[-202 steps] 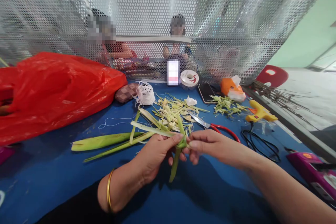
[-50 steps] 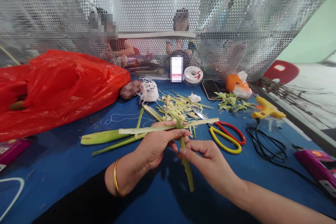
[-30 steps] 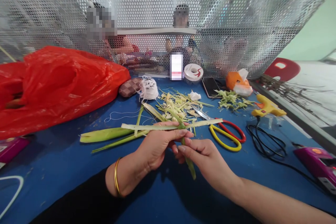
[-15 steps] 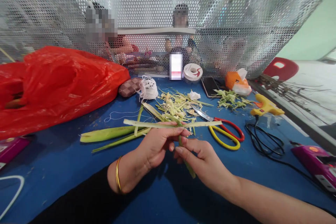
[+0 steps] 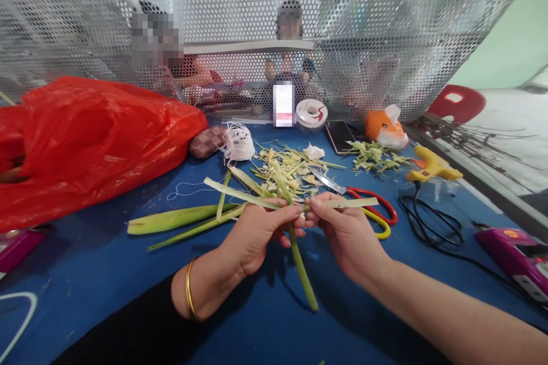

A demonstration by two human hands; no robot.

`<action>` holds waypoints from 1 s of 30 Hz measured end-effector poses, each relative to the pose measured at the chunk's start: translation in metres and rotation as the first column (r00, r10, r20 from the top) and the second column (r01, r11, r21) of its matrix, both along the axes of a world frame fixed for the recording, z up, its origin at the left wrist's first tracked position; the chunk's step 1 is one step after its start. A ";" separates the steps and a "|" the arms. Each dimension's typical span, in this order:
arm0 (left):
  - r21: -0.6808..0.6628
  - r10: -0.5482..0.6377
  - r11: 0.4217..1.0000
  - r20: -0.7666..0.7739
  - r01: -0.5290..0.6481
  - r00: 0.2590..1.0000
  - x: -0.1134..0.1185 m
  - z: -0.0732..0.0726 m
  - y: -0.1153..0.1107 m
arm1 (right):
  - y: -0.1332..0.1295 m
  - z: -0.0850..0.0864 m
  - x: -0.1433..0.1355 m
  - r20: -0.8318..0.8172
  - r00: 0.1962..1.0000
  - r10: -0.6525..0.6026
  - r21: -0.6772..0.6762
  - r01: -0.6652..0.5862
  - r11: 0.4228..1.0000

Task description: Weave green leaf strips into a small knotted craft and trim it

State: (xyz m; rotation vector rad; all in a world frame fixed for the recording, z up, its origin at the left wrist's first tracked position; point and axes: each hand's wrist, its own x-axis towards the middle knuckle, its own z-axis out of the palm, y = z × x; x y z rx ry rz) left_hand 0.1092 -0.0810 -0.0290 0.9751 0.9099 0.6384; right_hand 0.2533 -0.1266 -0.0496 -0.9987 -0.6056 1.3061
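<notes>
Several green leaf strips cross between my hands over the blue table. My left hand (image 5: 262, 231) is closed, its thumb pressing on the crossing. One pale strip (image 5: 240, 194) sticks out to the left, and a green strip (image 5: 303, 274) hangs down toward me. My right hand (image 5: 346, 234) pinches the strip (image 5: 359, 202) that points right, close to the crossing. Just behind my right hand lie scissors (image 5: 387, 205) with red and yellow handles, partly covered by it. Left of my hands are long green stalks (image 5: 175, 218).
Leaf scraps (image 5: 285, 168), a white string bundle (image 5: 238, 142), a ribbon roll (image 5: 311, 114) and a phone (image 5: 341, 137) lie farther back. A red bag (image 5: 98, 148) fills the left. On the right are a yellow glue gun (image 5: 434, 165) and a purple power strip (image 5: 514, 256). People sit behind the perforated screen.
My right hand has moved up and right, from the hanging strip to the one pointing right. The hanging strip now shows longer below my hands, and the left-pointing strip tilts upward.
</notes>
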 end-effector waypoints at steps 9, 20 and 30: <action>-0.037 0.015 0.999 -0.050 -0.017 0.999 0.001 0.005 0.001 | 0.000 0.001 0.001 0.028 0.999 -0.044 0.001 0.044 0.999; -0.034 0.026 0.999 -0.062 -0.028 0.998 0.001 0.005 0.004 | 0.001 0.003 0.004 0.049 0.998 -0.039 0.004 0.039 0.999; -0.081 0.041 0.996 0.002 -0.041 0.999 -0.005 0.006 0.009 | 0.008 0.003 0.009 0.118 0.993 -0.010 0.003 0.010 1.000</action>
